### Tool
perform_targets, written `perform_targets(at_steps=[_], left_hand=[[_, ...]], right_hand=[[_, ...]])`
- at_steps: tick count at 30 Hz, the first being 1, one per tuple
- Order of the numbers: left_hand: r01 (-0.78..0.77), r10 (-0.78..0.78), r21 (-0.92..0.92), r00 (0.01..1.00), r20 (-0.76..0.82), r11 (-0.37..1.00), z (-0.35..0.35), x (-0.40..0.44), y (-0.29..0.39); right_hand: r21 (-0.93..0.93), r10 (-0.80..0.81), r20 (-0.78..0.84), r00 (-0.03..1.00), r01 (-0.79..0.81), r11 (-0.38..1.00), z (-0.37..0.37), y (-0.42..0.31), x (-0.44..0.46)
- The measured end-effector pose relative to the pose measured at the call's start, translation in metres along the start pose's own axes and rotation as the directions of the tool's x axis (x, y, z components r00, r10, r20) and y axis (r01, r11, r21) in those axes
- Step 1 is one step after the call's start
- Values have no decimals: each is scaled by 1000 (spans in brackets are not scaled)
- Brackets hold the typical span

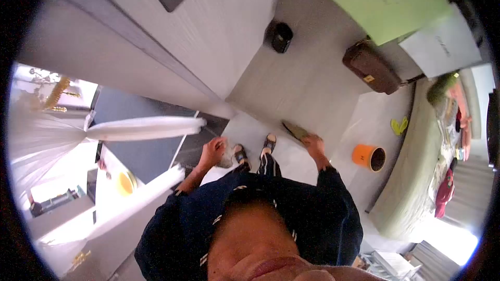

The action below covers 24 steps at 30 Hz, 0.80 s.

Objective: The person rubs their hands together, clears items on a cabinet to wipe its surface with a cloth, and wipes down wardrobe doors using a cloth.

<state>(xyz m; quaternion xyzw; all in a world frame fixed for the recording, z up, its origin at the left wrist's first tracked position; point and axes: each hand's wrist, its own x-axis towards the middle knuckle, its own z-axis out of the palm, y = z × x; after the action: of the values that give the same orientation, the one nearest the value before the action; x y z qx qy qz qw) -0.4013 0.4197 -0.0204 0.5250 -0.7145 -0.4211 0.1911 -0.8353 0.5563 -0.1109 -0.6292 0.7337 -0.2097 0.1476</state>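
Hands apart, your right hand (pixel 314 144) grips a dark shoe-like thing (pixel 295 130) over the floor (pixel 312 83), seemingly to carry it, which calls for steady hold; whether your curled left hand (pixel 212 152) holds anything, I can't tell.

**My hands apart, fingers bent**

My left hand (pixel 212 152) is held out low in front of me, its fingers curled; I can't make out what lies inside the curl. My left forearm (pixel 192 178) slants back from it, bare up to the sleeve. Well apart to its right, my right hand (pixel 313 144) is closed in a grip, fingers bent inward. Behind that hand a short bare stretch of right forearm (pixel 323 163) shows. My feet (pixel 269 143) stand below, between both hands.
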Motion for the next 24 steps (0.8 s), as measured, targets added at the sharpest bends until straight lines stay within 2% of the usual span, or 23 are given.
perform_targets(at_steps=[1,2,3,4,5,6,7,8,10,11,13,15,17,18,19,20,21,23,24], left_hand=[[40,-40,33,999,1,999,-5,-2,4],[-25,25,-33,1000,-5,999,-11,-3,9],[-89,88,-98,996,-18,991,-18,-4,13],[-94,94,-119,996,-10,988,-12,0,-4],[52,-46,-151,998,42,987,-13,2,1],[33,-22,-333,999,36,942,2,8,-29],[-14,24,-374,1000,21,927,6,20,-30],[-62,70,-414,998,5,908,10,32,-32],[-179,176,-212,984,-33,961,-13,26,24],[-214,210,-205,977,-41,955,-16,30,35],[-276,269,-184,961,-58,944,-21,35,54],[-315,288,-256,948,-137,914,-24,41,72],[-315,258,-320,944,-208,893,-23,44,81],[-309,231,-348,941,-248,885,-25,41,76],[-305,205,-376,937,-284,875,-24,45,75],[-246,136,-335,938,-319,909,-37,33,91],[-177,63,-302,934,-353,937,-46,15,107],[-235,65,-323,885,-462,917,-40,6,79],[-233,-13,-423,864,-504,876,-37,-5,74]], right_hand=[[-193,241,197,950,-204,960,-43,-11,-15],[-373,437,267,859,-326,869,-52,14,-32],[-565,555,224,801,-357,744,-73,12,-44],[-645,617,194,763,-374,666,-67,46,-55],[-571,688,114,717,-519,636,-80,45,-55],[-270,696,124,707,-651,709,-97,33,-48],[60,687,141,713,-699,712,-121,6,-36],[184,595,49,802,-593,784,-142,-29,-16],[389,389,-101,916,-324,863,-159,-71,28],[477,279,-157,947,-174,861,-165,-83,52],[697,310,-151,939,-122,707,-212,-158,104],[723,105,-310,945,162,672,-268,-216,150],[857,187,-395,900,287,428,-337,-300,179],[842,86,-490,867,446,302,-371,-342,186],[803,0,-584,812,577,152,-403,-380,194],[708,-189,-694,695,706,0,-434,-421,201],[578,-273,-790,549,815,-33,-459,-463,207],[157,-473,-853,222,972,175,-503,-529,225],[-4,-536,-839,92,985,175,-517,-564,231]])
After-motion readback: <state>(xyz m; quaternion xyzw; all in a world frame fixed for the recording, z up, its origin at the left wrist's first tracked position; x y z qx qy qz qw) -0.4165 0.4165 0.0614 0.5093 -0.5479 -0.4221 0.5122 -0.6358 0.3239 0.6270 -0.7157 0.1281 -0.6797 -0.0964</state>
